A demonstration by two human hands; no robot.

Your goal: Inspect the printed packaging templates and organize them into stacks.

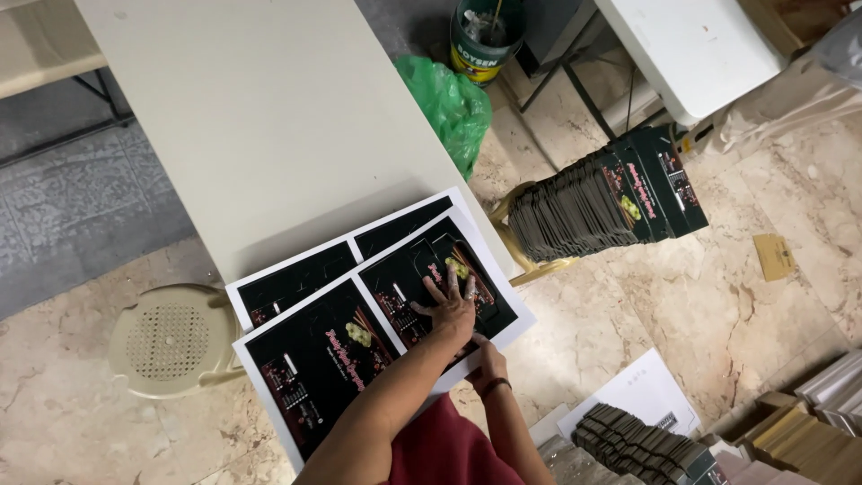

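- Nearest the bottom edge, right of centre, we see our right hand (488,361) at the near edge of the printed sheet (377,328); a dark band circles its wrist. We cannot tell how far its fingers are closed, nor whether it grips the edge.
- Just above it, our left hand (448,307) lies flat and fully spread, palm down on the right half of the sheet, pressing and holding nothing.
- The sheet is white-bordered, printed with two black die-cut box layouts side by side, each with reddish lettering and a small yellow-green picture. It sits in the lower centre of the frame, on the near corner of the worktop (269,117) and jutting past it.
- A second sheet (305,274) of the same print lies beneath, showing along its upper left.
- At the lower right, a stack of dark folded cartons (642,447) sits beside a white paper (639,395).
- At the lower left, a cream plastic stool (169,339) stands on the marble floor (682,305).
- At the centre right, a long row of flat black cartons (602,202) rests on another stool.
- Farther up, a green plastic bag (449,103) and a green pail (485,36) stand beyond the worktop.
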